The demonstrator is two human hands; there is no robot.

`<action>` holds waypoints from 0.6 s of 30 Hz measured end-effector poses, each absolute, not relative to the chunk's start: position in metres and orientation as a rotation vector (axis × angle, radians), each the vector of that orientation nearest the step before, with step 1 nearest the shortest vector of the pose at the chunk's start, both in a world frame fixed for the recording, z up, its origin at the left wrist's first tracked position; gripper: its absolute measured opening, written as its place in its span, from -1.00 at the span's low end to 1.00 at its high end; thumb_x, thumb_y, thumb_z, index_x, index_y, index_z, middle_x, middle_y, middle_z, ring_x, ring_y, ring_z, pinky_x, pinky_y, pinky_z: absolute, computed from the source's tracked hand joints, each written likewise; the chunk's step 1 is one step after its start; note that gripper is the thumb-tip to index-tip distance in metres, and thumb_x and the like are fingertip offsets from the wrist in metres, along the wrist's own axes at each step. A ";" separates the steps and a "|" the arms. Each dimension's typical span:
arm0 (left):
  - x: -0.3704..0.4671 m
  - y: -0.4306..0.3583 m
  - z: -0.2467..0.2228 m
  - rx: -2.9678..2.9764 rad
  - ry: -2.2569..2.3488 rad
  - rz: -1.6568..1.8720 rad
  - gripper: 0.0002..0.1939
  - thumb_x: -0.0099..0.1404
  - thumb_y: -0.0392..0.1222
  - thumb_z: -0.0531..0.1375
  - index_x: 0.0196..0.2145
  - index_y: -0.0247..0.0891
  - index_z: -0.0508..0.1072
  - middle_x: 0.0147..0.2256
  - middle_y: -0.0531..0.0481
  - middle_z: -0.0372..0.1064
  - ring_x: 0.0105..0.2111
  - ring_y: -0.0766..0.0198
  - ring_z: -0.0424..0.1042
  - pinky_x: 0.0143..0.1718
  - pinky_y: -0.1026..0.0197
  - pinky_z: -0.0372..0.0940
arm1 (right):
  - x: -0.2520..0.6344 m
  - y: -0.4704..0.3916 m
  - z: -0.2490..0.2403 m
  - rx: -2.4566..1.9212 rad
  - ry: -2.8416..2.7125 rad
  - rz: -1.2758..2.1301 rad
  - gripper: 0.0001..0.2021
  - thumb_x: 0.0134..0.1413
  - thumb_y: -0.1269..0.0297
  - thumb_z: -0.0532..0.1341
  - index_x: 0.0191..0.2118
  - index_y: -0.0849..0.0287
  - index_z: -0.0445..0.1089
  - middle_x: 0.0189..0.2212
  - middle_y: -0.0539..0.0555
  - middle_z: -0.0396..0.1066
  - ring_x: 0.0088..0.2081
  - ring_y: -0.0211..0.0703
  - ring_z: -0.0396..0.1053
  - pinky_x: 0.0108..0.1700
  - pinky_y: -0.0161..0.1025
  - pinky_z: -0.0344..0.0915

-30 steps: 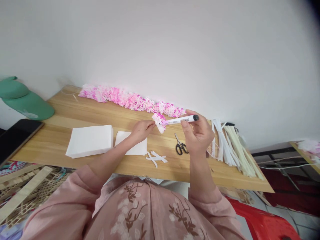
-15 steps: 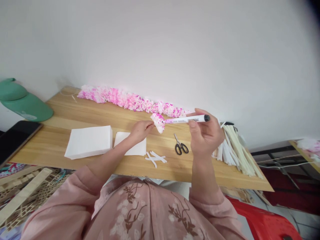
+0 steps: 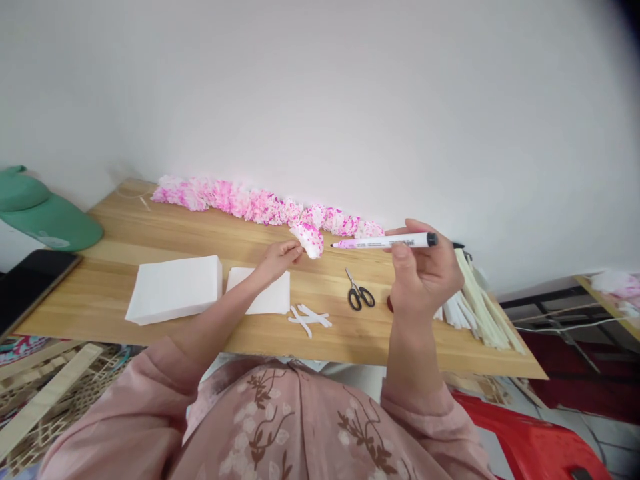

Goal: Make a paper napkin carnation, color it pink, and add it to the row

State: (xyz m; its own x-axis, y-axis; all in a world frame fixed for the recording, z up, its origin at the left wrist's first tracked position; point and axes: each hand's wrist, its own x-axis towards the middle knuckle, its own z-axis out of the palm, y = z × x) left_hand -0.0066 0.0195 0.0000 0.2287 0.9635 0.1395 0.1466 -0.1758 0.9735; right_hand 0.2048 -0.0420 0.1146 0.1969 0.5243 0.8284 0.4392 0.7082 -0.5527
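Between the thumb and fingers of my left hand (image 3: 280, 259) is a white paper flower (image 3: 309, 239) with magenta marks on it. My right hand (image 3: 425, 267) grips a white marker pen (image 3: 385, 241), held level with its tip pointing left. A short gap separates the tip from the flower. Behind them, a long row of pink and white paper flowers (image 3: 240, 200) lies along the wall. Black-handled scissors (image 3: 361, 295) and several short white strips (image 3: 309, 319) rest on the table below my hands. A thin stack of white paper (image 3: 265, 293) is partly under my left forearm.
A thick white paper stack (image 3: 175, 287) sits left on the wooden table (image 3: 340, 343). Farther left are a dark phone (image 3: 37, 283) and a green bottle (image 3: 47, 213). White and cream strips (image 3: 480, 303) lie at the right, above a red stool (image 3: 540, 433).
The marker tip has come away from the paper flower. My right hand has shifted right with the pen, while my left hand has moved slightly left and turned the flower.
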 end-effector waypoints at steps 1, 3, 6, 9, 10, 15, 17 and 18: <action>-0.006 0.019 0.000 1.562 1.095 1.076 -0.69 0.28 -0.01 0.07 -0.53 -0.25 0.31 -0.54 0.08 0.26 -0.47 0.33 0.26 -0.37 0.26 0.13 | 0.205 -0.042 0.115 -0.857 -1.423 0.073 -0.71 0.09 0.30 0.33 -0.03 0.03 0.48 -0.28 -0.01 0.55 -0.28 -0.20 0.55 -0.21 -0.19 0.55; -0.006 0.017 0.002 1.638 1.147 1.097 -0.70 0.29 -0.03 0.07 -0.52 -0.25 0.32 -0.54 0.09 0.25 -0.48 0.33 0.24 -0.40 0.27 0.09 | 0.205 -0.043 0.116 -0.861 -1.424 0.079 -0.71 0.09 0.29 0.33 -0.03 0.03 0.48 -0.29 -0.01 0.55 -0.27 -0.19 0.55 -0.20 -0.18 0.55; -0.005 0.011 0.010 1.857 1.251 1.181 -0.71 0.32 -0.10 0.05 -0.52 -0.25 0.31 -0.55 0.08 0.24 -0.48 0.32 0.21 -0.42 0.25 0.05 | 0.204 -0.043 0.116 -0.863 -1.436 0.093 -0.71 0.10 0.28 0.33 -0.03 0.04 0.48 -0.29 0.00 0.56 -0.26 -0.18 0.56 -0.19 -0.18 0.55; -0.004 0.007 0.014 2.082 1.309 1.221 -0.68 0.36 -0.16 0.03 -0.55 -0.24 0.29 -0.57 0.07 0.22 -0.50 0.31 0.20 -0.40 0.22 0.05 | 0.204 -0.043 0.115 -0.867 -1.447 0.116 -0.71 0.11 0.28 0.32 -0.02 0.04 0.47 -0.27 0.00 0.56 -0.25 -0.19 0.56 -0.15 -0.18 0.55; -0.004 0.006 0.014 2.148 1.323 1.213 -0.67 0.38 -0.17 0.02 -0.55 -0.24 0.29 -0.57 0.06 0.22 -0.50 0.30 0.21 -0.39 0.21 0.05 | 0.204 -0.043 0.114 -0.871 -1.450 0.120 -0.71 0.11 0.28 0.33 -0.02 0.04 0.47 -0.26 0.00 0.56 -0.25 -0.19 0.55 -0.14 -0.18 0.54; -0.005 0.006 0.011 2.453 1.379 1.140 -0.66 0.42 -0.17 0.02 -0.49 -0.24 0.39 -0.51 -0.02 0.34 -0.43 0.22 0.30 -0.35 0.17 0.07 | 0.202 -0.041 0.113 -0.890 -1.472 0.112 -0.71 0.10 0.25 0.33 -0.02 0.04 0.46 -0.21 0.02 0.56 -0.26 -0.20 0.55 -0.13 -0.17 0.53; -0.005 0.006 0.010 2.508 1.385 1.132 -0.69 0.41 -0.20 0.03 -0.46 -0.24 0.42 -0.50 -0.03 0.36 -0.42 0.20 0.32 -0.34 0.16 0.08 | 0.201 -0.041 0.113 -0.886 -1.478 0.110 -0.71 0.11 0.24 0.32 -0.02 0.05 0.46 -0.22 0.02 0.56 -0.26 -0.19 0.55 -0.13 -0.16 0.53; -0.005 0.006 0.011 2.519 1.387 1.127 -0.71 0.40 -0.22 0.03 -0.44 -0.24 0.43 -0.49 -0.03 0.37 -0.41 0.20 0.32 -0.34 0.16 0.08 | 0.200 -0.040 0.114 -0.881 -1.482 0.109 -0.71 0.11 0.24 0.32 -0.02 0.04 0.46 -0.22 0.02 0.56 -0.26 -0.19 0.55 -0.14 -0.16 0.53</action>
State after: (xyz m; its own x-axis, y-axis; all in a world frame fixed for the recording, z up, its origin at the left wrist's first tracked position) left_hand -0.0048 0.0060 0.0106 0.3308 0.7516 0.5707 0.7128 -0.5953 0.3708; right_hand 0.2002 -0.0405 0.1138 0.1450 0.5683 0.8099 0.4434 0.6944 -0.5667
